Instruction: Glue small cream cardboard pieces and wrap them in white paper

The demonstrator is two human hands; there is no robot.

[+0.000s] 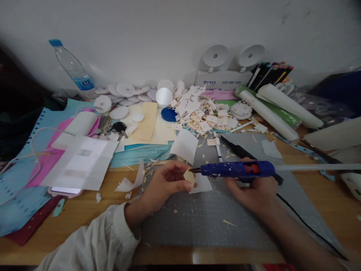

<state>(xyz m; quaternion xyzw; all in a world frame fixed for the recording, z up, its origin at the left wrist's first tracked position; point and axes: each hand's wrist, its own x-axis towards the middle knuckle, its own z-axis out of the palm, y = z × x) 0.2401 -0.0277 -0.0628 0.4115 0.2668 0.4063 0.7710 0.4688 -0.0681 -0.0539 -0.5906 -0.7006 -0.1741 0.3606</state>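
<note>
A small pale-yellow piece of paper point(189, 177) is pinched between the thumb and fingers of my left hand point(170, 178). My right hand point(251, 192) is wrapped round a blue glue gun point(237, 169), with a long white glue stick point(313, 167) coming out of its back end. The gun points left, and its dark nozzle is at the yellow piece; whether they touch I cannot tell. Beneath both hands lie a curled white sheet point(184, 145) and a grey cutting mat point(208, 226). A black cord runs from the gun to the lower right.
Behind the mat is a heap of small paper pieces point(208, 118), with white discs point(125, 89) to its left. A water bottle point(75, 71) leans by the wall. White paper point(81, 162) partly covers a lit phone point(66, 190). Right of the mat are white rolls point(270, 114) and pens point(273, 73).
</note>
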